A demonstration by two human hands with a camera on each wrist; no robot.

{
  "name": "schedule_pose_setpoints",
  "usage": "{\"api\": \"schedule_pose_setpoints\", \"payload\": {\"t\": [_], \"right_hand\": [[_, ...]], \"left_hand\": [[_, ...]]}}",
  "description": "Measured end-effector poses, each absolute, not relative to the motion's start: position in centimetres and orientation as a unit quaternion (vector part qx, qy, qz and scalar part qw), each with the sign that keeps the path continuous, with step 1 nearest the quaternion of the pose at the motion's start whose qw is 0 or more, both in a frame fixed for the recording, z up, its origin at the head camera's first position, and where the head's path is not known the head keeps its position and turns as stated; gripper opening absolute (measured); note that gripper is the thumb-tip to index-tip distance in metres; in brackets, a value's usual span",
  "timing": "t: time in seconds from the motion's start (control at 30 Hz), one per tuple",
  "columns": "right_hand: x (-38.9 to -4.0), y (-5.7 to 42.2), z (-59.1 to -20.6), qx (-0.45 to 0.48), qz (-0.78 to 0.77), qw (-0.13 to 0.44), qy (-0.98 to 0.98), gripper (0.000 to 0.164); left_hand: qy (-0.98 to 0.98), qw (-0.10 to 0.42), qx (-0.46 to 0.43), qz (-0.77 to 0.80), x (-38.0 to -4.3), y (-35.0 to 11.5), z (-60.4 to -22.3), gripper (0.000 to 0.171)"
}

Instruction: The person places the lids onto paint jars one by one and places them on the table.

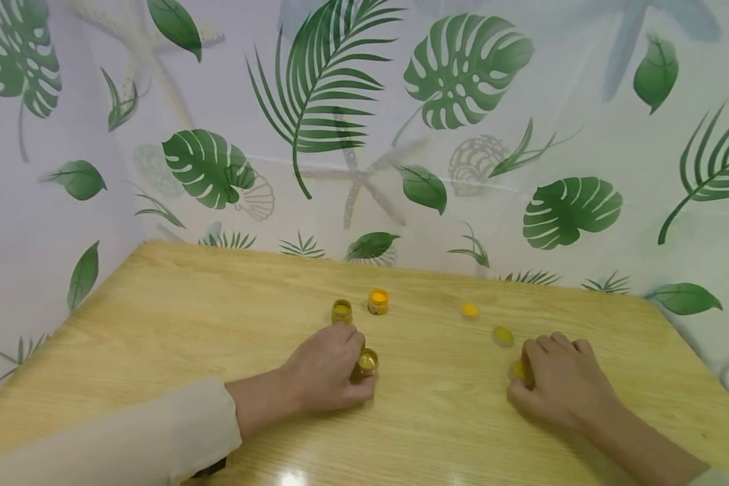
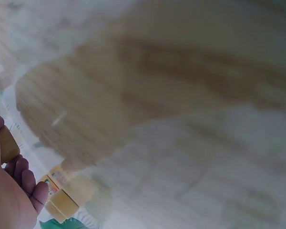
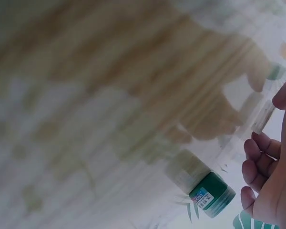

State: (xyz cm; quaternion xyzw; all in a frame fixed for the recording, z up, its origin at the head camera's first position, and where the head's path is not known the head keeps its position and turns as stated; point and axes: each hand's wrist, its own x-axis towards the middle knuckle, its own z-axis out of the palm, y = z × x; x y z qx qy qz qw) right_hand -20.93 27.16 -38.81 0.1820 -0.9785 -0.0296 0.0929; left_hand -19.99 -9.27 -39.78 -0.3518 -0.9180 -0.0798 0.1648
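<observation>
My left hand (image 1: 322, 371) holds a small open paint jar (image 1: 368, 362) with olive-yellow paint, thumb and fingers around its side. The same jar shows as a tan block at the edge of the left wrist view. To the right, my right hand (image 1: 568, 385) pinches a round lid (image 1: 518, 370) with a yellowish inside, low over the table. Part of that lid is hidden by the fingers. Just beyond my left hand stand an open olive paint jar (image 1: 341, 310) and an open orange-yellow paint jar (image 1: 378, 301).
A yellow lid (image 1: 470, 310) and an olive lid (image 1: 503, 336) lie beyond my right hand on the wooden table (image 1: 219, 304). A green paint jar (image 3: 212, 195) with a white label appears in the right wrist view. Leaf-patterned cloth (image 1: 492, 223) stands behind the table.
</observation>
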Motion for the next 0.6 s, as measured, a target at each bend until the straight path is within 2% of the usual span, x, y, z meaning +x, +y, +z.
{"api": "schedule_pose_setpoints", "payload": {"t": [0.27, 0.6], "right_hand": [[-20.8, 26.3, -38.8, 0.231, 0.013, 0.136, -0.963, 0.020], [-20.8, 21.7, -38.3, 0.319, 0.030, 0.175, -0.931, 0.020]], "left_hand": [[-0.915, 0.158, -0.361, -0.090, -20.0, -9.3, -39.9, 0.028], [-0.908, 0.167, -0.374, -0.084, -19.9, -9.1, -39.8, 0.027]]}}
